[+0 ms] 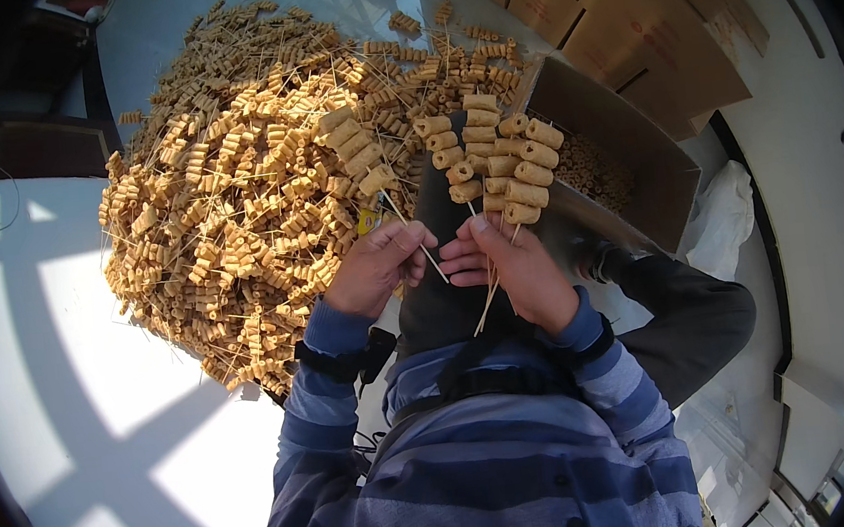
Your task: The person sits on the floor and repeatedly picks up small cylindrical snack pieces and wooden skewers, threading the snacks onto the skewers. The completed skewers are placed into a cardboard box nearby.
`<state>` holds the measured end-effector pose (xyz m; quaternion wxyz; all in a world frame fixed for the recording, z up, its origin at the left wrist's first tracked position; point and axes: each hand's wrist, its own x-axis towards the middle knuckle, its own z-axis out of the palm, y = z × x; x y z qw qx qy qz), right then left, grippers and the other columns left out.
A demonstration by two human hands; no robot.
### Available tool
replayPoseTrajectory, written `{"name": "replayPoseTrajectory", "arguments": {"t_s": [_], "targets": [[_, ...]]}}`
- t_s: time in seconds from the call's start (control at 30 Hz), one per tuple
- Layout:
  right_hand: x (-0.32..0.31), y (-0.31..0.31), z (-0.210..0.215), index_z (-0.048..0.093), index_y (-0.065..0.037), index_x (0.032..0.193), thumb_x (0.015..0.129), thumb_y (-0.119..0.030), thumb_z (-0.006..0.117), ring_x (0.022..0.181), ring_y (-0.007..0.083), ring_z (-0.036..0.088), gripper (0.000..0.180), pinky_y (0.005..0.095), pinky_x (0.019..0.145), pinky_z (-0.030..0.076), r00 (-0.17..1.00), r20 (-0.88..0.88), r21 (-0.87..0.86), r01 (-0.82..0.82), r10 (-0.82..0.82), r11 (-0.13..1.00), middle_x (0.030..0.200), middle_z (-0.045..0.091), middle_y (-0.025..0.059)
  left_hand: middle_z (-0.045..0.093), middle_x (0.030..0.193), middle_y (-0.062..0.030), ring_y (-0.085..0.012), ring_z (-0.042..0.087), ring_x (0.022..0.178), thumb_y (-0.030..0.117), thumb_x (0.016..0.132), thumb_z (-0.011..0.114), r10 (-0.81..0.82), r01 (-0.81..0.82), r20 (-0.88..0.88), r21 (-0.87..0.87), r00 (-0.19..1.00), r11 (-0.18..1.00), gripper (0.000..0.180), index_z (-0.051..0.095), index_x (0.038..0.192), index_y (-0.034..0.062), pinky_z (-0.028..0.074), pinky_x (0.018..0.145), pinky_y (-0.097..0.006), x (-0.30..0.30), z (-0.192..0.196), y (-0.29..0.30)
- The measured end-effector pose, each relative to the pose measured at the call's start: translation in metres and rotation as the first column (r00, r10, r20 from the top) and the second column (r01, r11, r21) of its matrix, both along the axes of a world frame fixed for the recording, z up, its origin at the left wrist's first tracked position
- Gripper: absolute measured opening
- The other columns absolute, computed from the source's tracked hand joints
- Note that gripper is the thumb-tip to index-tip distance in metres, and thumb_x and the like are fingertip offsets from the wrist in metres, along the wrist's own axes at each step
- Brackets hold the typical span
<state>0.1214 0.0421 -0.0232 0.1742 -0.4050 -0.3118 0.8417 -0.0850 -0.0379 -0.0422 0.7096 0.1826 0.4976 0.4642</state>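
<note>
My left hand (379,265) pinches the lower part of a thin wooden skewer, its fingers closed. Short golden-brown hollow rolls (357,149) are threaded along that skewer's upper part. In my right hand (514,260), the fingers close around the sticks of several more skewers, which fan out upward. Rolls of the same kind (533,173) sit in rows on them. The bare stick ends (487,310) stick out below my right hand. Both hands are side by side above my lap, and a small gap separates their fingertips.
A large heap of loaded skewers (237,219) lies at the left and spreads to the back. At the right stands an open cardboard box (621,131) with many rolls inside. More cardboard boxes (643,33) are behind it. A white plastic bag (722,217) lies beside the open box.
</note>
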Motion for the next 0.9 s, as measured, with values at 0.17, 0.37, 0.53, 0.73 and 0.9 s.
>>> {"name": "replayPoseTrajectory", "arguments": {"t_s": [0.17, 0.37, 0.53, 0.73, 0.9], "targets": [[0.026, -0.015, 0.016, 0.055, -0.003, 0.111, 0.109, -0.032, 0.044, 0.079, 0.0172, 0.068, 0.031, 0.0272, 0.071, 0.056, 1.000, -0.024, 0.023, 0.001, -0.001, 1.000, 0.092, 0.065, 0.0079, 0.065, 0.087, -0.0033, -0.0098, 0.061, 0.081, 0.033, 0.104, 0.056, -0.013, 0.087, -0.332, 0.209, 0.943, 0.974, 0.031, 0.063, 0.102, 0.0029, 0.050, 0.074, -0.025, 0.059, 0.007, 0.020], [0.048, -0.022, 0.024, 0.056, -0.009, 0.109, 0.107, -0.029, 0.050, 0.058, 0.0084, 0.043, 0.022, 0.0234, 0.054, 0.039, 0.990, 0.062, 0.202, 0.108, -0.123, 0.973, 0.072, 0.044, -0.0037, 0.065, 0.098, -0.0044, -0.0111, 0.062, 0.101, 0.036, 0.104, 0.057, -0.134, 0.129, 0.014, 0.187, 0.991, 0.974, 0.037, 0.055, 0.121, 0.0034, 0.051, 0.085, -0.029, 0.094, 0.027, 0.029], [0.059, -0.025, 0.031, 0.057, -0.005, 0.106, 0.106, -0.027, 0.052, 0.058, 0.0064, 0.037, 0.023, 0.0237, 0.054, 0.036, 0.986, 0.098, 0.290, 0.098, -0.132, 0.952, 0.070, 0.039, -0.0051, 0.060, 0.122, -0.0106, -0.0231, 0.059, 0.115, 0.043, 0.102, 0.057, 0.114, -0.150, 0.158, 0.242, 0.981, 0.959, 0.053, 0.046, 0.135, 0.0022, 0.048, 0.103, -0.040, 0.078, 0.042, 0.041], [0.065, -0.030, 0.034, 0.058, -0.002, 0.107, 0.106, -0.026, 0.052, 0.058, 0.0065, 0.036, 0.025, 0.0231, 0.054, 0.035, 0.994, -0.010, 0.387, 0.104, -0.109, 0.916, 0.069, 0.038, -0.0046, 0.060, 0.096, -0.0074, -0.0209, 0.062, 0.086, 0.033, 0.107, 0.048, 0.236, -0.284, 0.206, 0.249, 0.950, 0.926, 0.034, 0.051, 0.119, 0.0017, 0.051, 0.080, -0.035, 0.057, 0.039, 0.046], [0.072, -0.023, 0.035, 0.057, -0.001, 0.110, 0.108, -0.028, 0.048, 0.056, 0.0079, 0.039, 0.029, 0.0235, 0.053, 0.035, 0.988, 0.044, 0.292, 0.126, -0.145, 0.948, 0.066, 0.039, -0.0036, 0.058, 0.085, -0.0071, -0.0188, 0.058, 0.072, 0.031, 0.107, 0.046, 0.142, -0.173, 0.160, 0.198, 0.977, 0.965, 0.031, 0.050, 0.116, 0.0009, 0.051, 0.073, -0.033, 0.059, 0.024, 0.032]]}}
